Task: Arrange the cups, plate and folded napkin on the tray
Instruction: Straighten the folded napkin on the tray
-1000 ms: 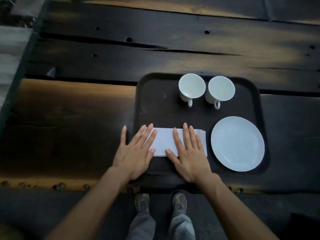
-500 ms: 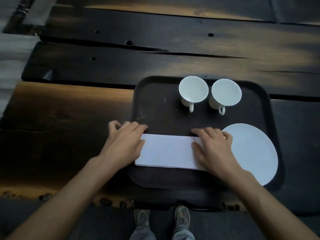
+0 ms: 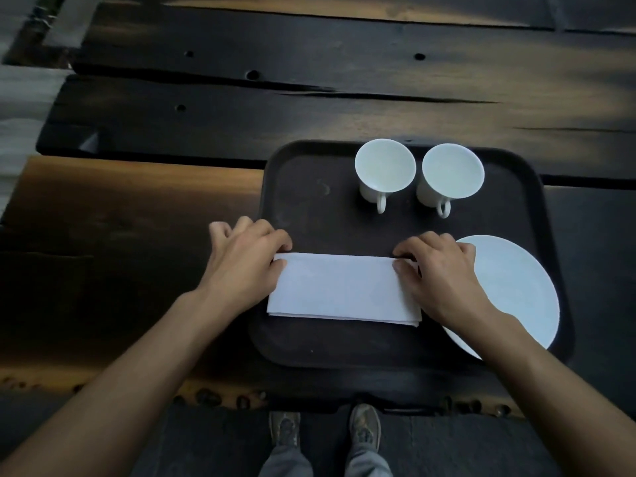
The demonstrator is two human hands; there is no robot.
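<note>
A dark tray (image 3: 309,187) lies on the wooden table. Two white cups (image 3: 383,170) (image 3: 452,175) stand side by side at its far edge, handles toward me. A white plate (image 3: 516,280) rests in the tray's near right corner, partly hidden by my right forearm. The folded white napkin (image 3: 340,287) lies flat in the tray's near left part. My left hand (image 3: 244,263) pinches the napkin's far left corner with curled fingers. My right hand (image 3: 440,270) pinches its far right corner, beside the plate.
The table (image 3: 137,218) is dark rough wood with cracks and holes, lit amber at the left. Its near edge runs just below the tray. My shoes (image 3: 285,428) show on the floor under it. A pale surface (image 3: 17,98) borders the table's far left.
Both hands went from lying flat on the napkin to gripping its two ends with curled fingers. The napkin now shows fully between them, spread lengthwise.
</note>
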